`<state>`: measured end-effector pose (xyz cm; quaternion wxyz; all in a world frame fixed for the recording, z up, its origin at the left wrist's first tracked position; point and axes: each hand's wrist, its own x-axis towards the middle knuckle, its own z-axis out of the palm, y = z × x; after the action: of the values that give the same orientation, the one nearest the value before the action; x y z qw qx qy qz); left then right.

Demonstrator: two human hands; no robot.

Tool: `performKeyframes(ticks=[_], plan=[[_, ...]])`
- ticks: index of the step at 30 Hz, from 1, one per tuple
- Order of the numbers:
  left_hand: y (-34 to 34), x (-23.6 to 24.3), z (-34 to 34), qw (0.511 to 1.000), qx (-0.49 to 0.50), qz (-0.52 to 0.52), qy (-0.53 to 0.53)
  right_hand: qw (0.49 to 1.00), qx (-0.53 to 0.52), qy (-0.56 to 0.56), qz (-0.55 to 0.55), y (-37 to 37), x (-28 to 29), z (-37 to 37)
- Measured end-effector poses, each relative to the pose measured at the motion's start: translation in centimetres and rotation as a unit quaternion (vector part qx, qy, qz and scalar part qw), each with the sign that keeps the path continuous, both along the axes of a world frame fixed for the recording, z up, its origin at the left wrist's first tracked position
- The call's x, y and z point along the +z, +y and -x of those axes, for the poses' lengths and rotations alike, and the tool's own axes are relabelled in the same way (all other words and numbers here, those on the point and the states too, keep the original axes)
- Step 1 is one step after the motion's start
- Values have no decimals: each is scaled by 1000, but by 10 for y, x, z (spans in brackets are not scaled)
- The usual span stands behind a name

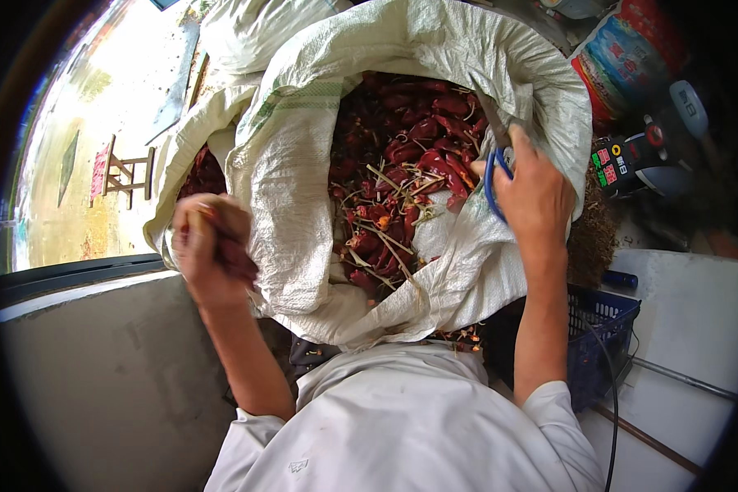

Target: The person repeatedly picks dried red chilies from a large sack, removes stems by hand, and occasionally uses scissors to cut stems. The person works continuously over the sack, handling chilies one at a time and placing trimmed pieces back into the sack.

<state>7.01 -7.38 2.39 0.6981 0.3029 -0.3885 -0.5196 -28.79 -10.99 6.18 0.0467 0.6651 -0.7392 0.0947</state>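
Observation:
Dried red chili peppers (398, 148) and loose pale stems (381, 238) fill the open mouth of a white woven sack (291, 205) in front of me. My right hand (535, 193) grips scissors with blue handles (492, 184) at the sack's right side, their blades pointing up and to the left. At the left, over a second opening with more red peppers (202, 176), my left hand (209, 238) is closed around dark red chili peppers (236, 261). Motion blurs that hand a little, and how many peppers it holds cannot be made out.
A blue plastic basket (603, 320) stands at the right beside my arm. Behind it are a dark machine-like thing with a grey handle (660, 148) and a colourful printed bag (631, 61). A wooden stool (123, 176) stands on bright ground at far left, beyond a low grey wall (107, 361).

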Motion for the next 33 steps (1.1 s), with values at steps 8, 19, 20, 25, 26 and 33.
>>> performKeyframes(ticks=[8, 19, 20, 25, 26, 33], plan=[[-56, 7, -36, 715, 316, -11, -624, 962, 264, -53, 53, -18, -35, -54], [-63, -35, 4, 511, 19, -63, -857, 892, 415, -110, -140, -16, -61, -77], [-62, -27, 6, 499, 37, -37, -865, 890, 416, -137, -127, -9, -59, -70], [-70, -20, 29, 533, 119, 84, -833, 905, 392, -153, -57, 22, -57, -60], [-72, -19, 35, 547, 104, 81, -827, 912, 385, -130, -52, 25, -57, -60], [-74, -27, 66, 481, -92, -58, -870, 925, 342, -165, 24, 41, -67, -42]])
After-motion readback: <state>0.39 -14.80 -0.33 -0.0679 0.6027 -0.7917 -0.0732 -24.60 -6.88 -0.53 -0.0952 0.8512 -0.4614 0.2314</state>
